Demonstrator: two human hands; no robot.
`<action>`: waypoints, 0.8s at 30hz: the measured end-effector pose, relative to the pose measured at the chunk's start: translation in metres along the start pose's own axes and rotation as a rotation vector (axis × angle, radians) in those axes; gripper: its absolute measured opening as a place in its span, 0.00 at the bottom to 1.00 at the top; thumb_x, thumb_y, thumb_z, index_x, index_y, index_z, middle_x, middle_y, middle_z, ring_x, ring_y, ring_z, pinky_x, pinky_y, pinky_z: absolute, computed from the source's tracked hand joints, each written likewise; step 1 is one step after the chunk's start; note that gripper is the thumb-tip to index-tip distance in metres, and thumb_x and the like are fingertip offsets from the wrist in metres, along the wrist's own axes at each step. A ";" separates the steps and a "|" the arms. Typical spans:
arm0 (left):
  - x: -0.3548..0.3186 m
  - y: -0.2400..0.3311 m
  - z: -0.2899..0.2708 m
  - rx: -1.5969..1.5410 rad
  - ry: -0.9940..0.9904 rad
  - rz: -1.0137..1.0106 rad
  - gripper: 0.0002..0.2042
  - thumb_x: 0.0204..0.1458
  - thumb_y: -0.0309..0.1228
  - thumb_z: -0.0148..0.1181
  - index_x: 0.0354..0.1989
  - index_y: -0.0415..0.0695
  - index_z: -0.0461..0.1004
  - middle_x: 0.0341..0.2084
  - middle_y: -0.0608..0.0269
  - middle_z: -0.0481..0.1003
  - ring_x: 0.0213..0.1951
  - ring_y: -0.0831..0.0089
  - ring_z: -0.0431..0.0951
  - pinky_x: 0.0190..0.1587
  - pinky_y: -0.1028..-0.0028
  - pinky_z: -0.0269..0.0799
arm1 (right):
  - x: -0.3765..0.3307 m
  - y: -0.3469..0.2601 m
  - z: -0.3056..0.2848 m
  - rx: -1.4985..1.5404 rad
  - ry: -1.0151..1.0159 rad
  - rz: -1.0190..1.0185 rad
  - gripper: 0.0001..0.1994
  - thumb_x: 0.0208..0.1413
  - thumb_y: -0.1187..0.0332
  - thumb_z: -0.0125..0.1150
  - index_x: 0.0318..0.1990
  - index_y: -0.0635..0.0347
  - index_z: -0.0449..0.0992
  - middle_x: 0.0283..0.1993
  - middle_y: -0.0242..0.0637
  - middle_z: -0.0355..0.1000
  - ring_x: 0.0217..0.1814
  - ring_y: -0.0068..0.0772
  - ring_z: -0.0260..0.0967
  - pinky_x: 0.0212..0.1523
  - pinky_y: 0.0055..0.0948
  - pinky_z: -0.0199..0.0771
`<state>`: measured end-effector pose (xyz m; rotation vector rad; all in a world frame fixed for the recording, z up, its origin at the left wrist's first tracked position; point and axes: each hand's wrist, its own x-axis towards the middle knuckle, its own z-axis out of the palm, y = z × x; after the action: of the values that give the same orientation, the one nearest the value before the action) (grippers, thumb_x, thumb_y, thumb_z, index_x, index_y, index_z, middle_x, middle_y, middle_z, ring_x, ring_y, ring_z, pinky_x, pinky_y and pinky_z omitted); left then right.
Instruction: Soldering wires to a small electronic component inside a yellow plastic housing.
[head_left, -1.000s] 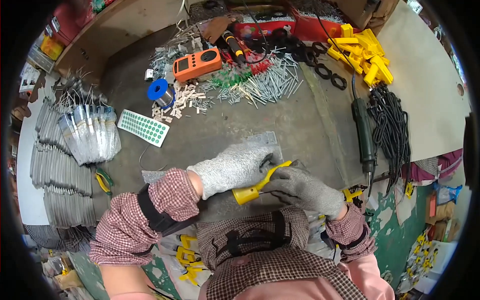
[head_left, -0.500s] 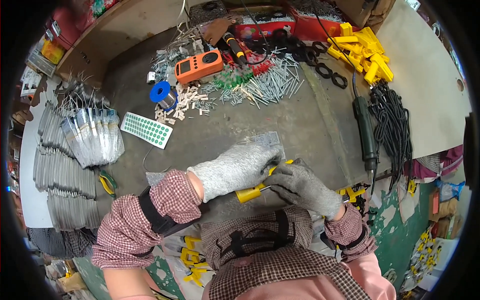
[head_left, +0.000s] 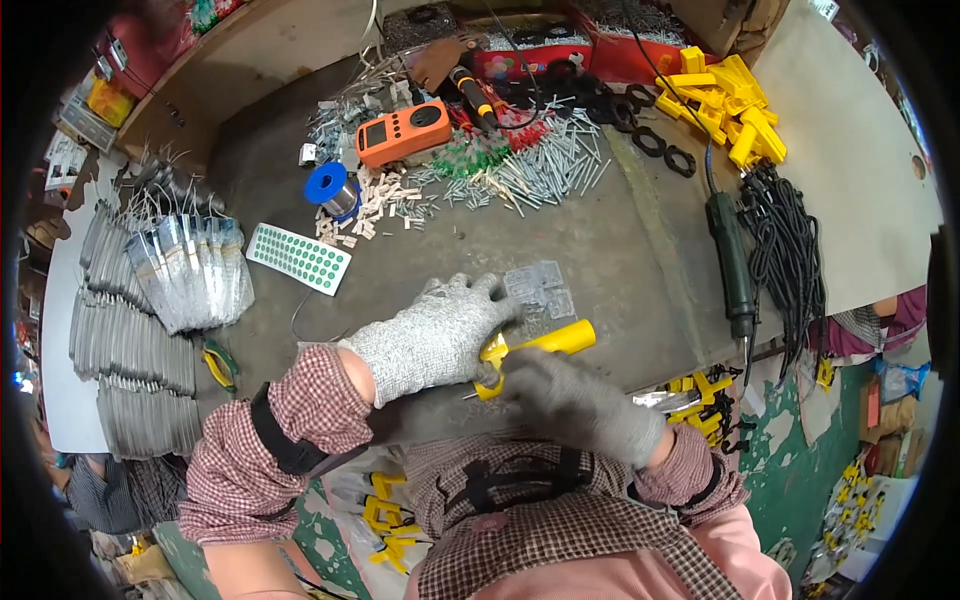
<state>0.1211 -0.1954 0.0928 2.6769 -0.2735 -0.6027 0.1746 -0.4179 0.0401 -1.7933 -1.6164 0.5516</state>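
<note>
My left hand (head_left: pixel 435 335), in a pale grey knit glove, grips a yellow plastic housing (head_left: pixel 565 339) low over the bench's near edge. The housing's round tube points right, away from the fingers. A thin metal tip (head_left: pixel 470 397) sticks out at its lower left. My right hand (head_left: pixel 585 400), in a darker grey glove, is at the near side of the same housing. Motion blurs its curled fingers, so whether they hold anything is unclear. Just beyond the hands lie small clear plastic pieces (head_left: pixel 540 287) on the dark bench top.
Screws (head_left: pixel 560 160), an orange meter (head_left: pixel 405 133) and a solder spool (head_left: pixel 330 190) lie at the back. At left are a sticker sheet (head_left: pixel 298 258), bagged parts (head_left: pixel 195 270) and pliers (head_left: pixel 218 365). A green electric screwdriver (head_left: pixel 732 265), black cables (head_left: pixel 782 260) and yellow housings (head_left: pixel 735 95) lie right.
The yellow housing has turned, so its tube now shows pointing right. My left hand has shifted left with its fingers more spread; my right hand has moved left and nearer to me.
</note>
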 end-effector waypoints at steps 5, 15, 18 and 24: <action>-0.032 -0.016 0.034 -0.117 0.407 0.154 0.49 0.44 0.45 0.76 0.73 0.43 0.56 0.65 0.43 0.62 0.67 0.44 0.62 0.69 0.52 0.61 | 0.004 0.015 -0.016 -0.352 0.120 -0.008 0.18 0.50 0.71 0.68 0.50 0.58 0.73 0.53 0.43 0.69 0.58 0.48 0.69 0.59 0.43 0.72; -0.076 -0.030 0.102 -0.249 0.653 -0.182 0.44 0.44 0.45 0.75 0.69 0.42 0.61 0.60 0.46 0.69 0.63 0.46 0.68 0.67 0.49 0.59 | 0.044 0.043 -0.058 0.024 -0.259 0.207 0.23 0.59 0.53 0.66 0.50 0.62 0.70 0.46 0.50 0.73 0.47 0.56 0.74 0.47 0.45 0.73; -0.078 -0.030 0.105 -0.262 0.750 -0.150 0.38 0.41 0.40 0.76 0.63 0.43 0.68 0.55 0.50 0.73 0.59 0.48 0.72 0.65 0.52 0.62 | 0.058 0.030 -0.067 -0.008 -0.296 0.183 0.24 0.58 0.52 0.67 0.51 0.63 0.70 0.46 0.50 0.73 0.49 0.57 0.73 0.49 0.46 0.73; -0.079 -0.034 0.100 -0.301 0.696 -0.100 0.33 0.49 0.41 0.70 0.64 0.45 0.66 0.57 0.47 0.70 0.60 0.46 0.69 0.66 0.48 0.60 | 0.089 0.020 -0.070 -0.092 -0.333 -0.007 0.25 0.56 0.52 0.69 0.51 0.60 0.70 0.47 0.47 0.71 0.52 0.52 0.70 0.52 0.42 0.70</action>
<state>0.0094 -0.1760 0.0250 2.4307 0.1365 0.2624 0.2507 -0.3436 0.0854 -1.8345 -1.8953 0.8194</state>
